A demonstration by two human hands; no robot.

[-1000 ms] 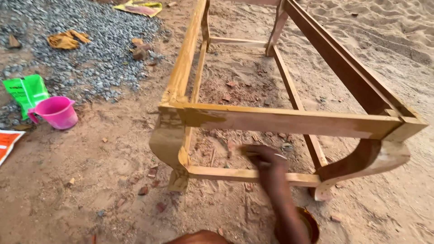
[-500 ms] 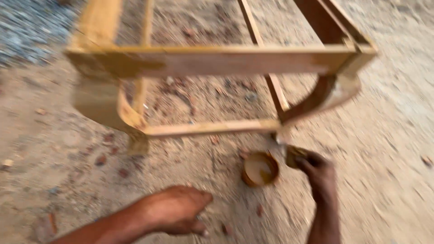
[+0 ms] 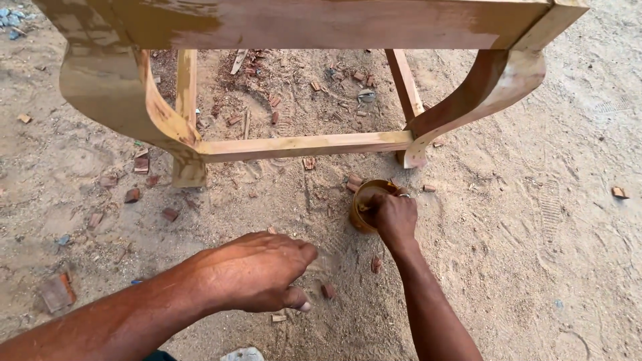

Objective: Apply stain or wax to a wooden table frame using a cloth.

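A view looking down at sandy ground (image 3: pixel 535 220) strewn with small wood chips (image 3: pixel 281 110). Across the top stands a wooden frame (image 3: pixel 301 144), like the base of a piece of furniture, with curved legs at left and right and a straight rail running low between them. Its wide upper board is partly coated in a darker, wet-looking brown finish, while other parts show pale bare wood.

Just in front of the frame's right leg, a small round brown tin (image 3: pixel 364 200) sits on the sand. The person's right hand (image 3: pixel 396 217) rests over the tin's near rim, fingers curled closed as if gripping something small inside it; what it grips is hidden by the fingers. The right forearm runs down to the bottom edge of the view.

The left hand (image 3: pixel 257 271) hovers low over the sand in the foreground, well to the left of the tin, its fingers loosely bent and thumb tucked below. It seems to hold nothing, though the palm faces away, so this cannot be told for sure.
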